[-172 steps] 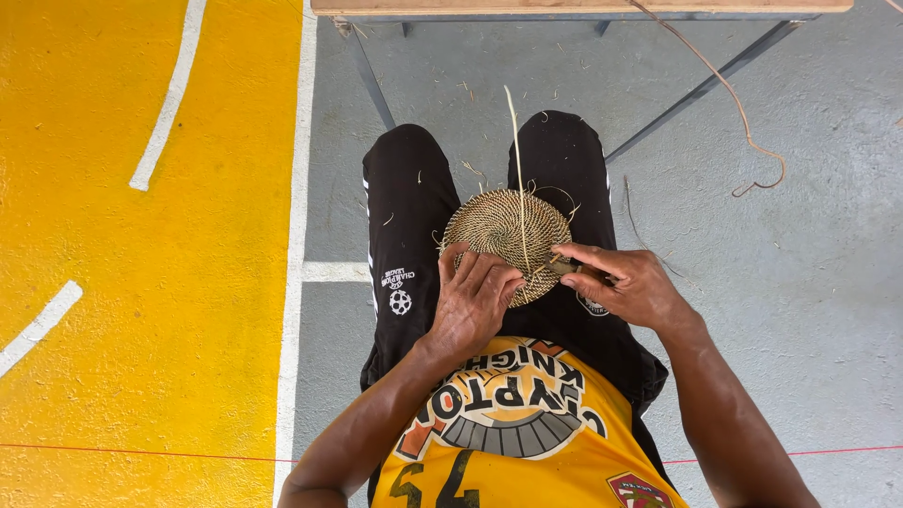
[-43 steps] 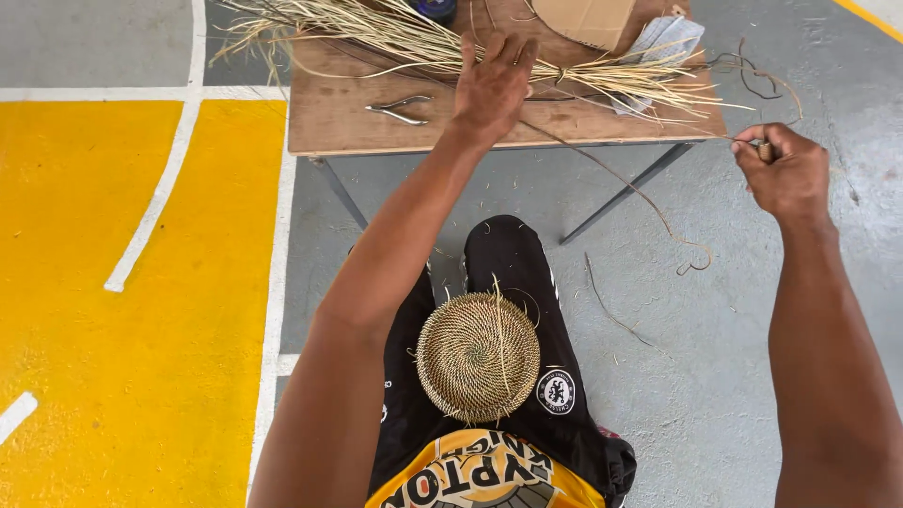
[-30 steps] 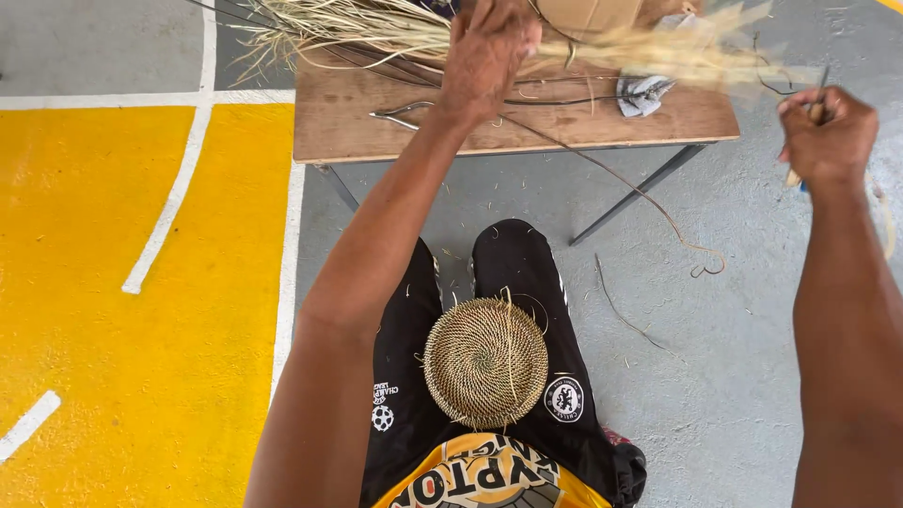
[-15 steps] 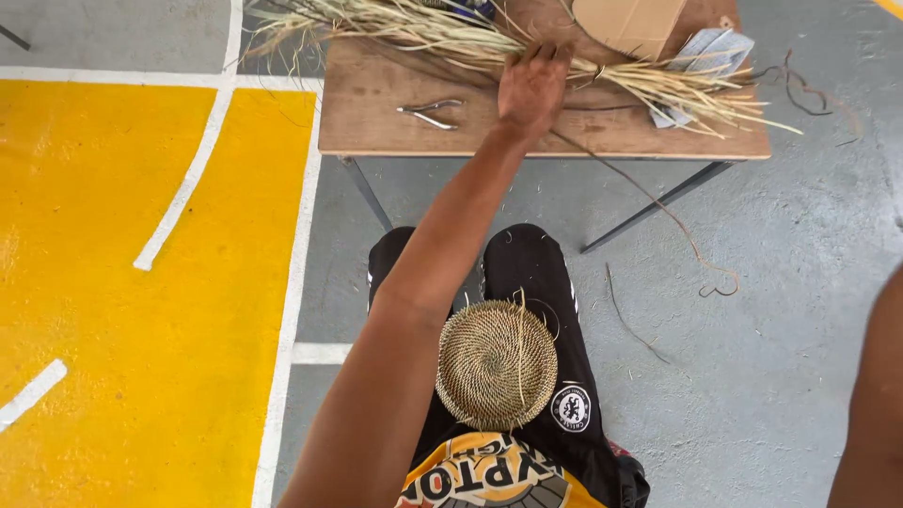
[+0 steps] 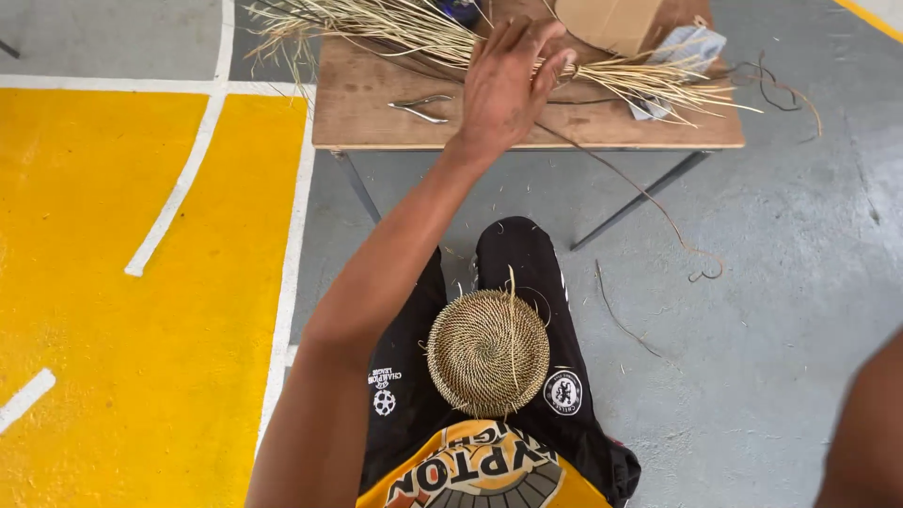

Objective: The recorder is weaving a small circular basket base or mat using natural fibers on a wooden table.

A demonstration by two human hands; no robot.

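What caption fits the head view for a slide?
Left hand reaches over straw bundle on wooden table; coiled woven disc rests on lap.

The woven disc point(image 5: 487, 352) lies on the person's lap, before the bench point(image 5: 376, 113). On the bench, straw bundle point(image 5: 395, 23) lies behind the tongs point(image 5: 420, 105); cardboard box point(image 5: 607, 21) sits right, behind the left hand point(image 5: 503, 89).

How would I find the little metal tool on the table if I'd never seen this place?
Look for the wooden table past the person's knees, piled with pale straw. On the bare wood just left of the reaching left hand lies the metal tool. It is the only grey, shiny thing there, thin and curved, unlike the yellow stalks.
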